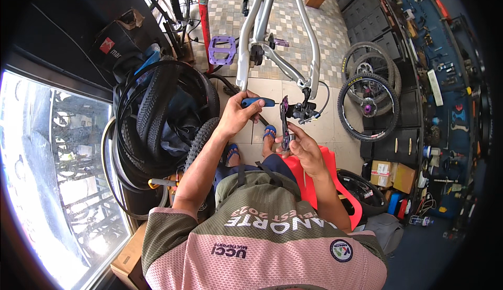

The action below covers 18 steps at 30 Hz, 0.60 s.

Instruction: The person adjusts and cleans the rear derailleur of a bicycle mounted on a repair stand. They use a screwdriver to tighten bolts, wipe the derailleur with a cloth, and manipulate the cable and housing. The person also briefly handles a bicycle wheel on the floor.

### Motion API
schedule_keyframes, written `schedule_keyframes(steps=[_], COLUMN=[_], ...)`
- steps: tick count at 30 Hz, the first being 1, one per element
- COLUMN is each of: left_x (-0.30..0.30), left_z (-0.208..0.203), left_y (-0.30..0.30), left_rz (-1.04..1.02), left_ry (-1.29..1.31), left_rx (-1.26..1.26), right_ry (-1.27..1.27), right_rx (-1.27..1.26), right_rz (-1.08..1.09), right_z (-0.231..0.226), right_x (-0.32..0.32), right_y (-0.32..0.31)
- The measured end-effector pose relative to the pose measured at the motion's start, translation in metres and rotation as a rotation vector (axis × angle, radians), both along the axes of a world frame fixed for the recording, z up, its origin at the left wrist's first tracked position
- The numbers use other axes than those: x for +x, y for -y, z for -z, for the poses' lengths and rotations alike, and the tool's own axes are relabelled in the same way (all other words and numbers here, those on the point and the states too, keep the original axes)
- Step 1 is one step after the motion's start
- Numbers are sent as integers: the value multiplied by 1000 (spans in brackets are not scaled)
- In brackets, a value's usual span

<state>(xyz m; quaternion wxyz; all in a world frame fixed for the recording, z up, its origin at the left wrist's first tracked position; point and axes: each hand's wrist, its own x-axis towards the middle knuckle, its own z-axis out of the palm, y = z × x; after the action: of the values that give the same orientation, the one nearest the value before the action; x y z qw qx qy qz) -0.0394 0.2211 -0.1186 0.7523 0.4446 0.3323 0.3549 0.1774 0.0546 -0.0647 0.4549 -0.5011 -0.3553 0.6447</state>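
Observation:
My left hand (237,116) is closed around the blue handle of a slim driver-like tool (259,102). Its thin shaft points right, toward the upper end of a rear derailleur's cage; whether the tip touches it is too small to tell. My right hand (306,155) grips the lower end of the rear derailleur (285,127), between thumb and fingers. The derailleur is dark with purple parts and sits at the rear end of a silver bicycle frame (315,54), with a black cable looping beside it. A purple flat pedal (222,50) is on the frame's left side.
Tyres and tubes (157,112) are heaped at left beside a bright window (63,175). Two wheels (369,107) lean against dark drawers at right. A tool wall (450,80) runs along the far right. Close to my right forearm is a red plastic seat (327,169). Cardboard boxes (390,175) stand beyond it.

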Motion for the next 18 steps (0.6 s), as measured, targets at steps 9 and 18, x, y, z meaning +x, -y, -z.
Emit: schedule_keyframes(steps=[9,18], left_x=[9,3], left_z=[4,-6], left_y=[1,-17], left_rz=[41,177], left_ry=[6,106], left_rx=[-19,77], right_ry=[33,458], right_rx=[7,136], right_rz=[63,127], right_z=[-2,0], right_x=[-15,-32], right_y=[7,-7])
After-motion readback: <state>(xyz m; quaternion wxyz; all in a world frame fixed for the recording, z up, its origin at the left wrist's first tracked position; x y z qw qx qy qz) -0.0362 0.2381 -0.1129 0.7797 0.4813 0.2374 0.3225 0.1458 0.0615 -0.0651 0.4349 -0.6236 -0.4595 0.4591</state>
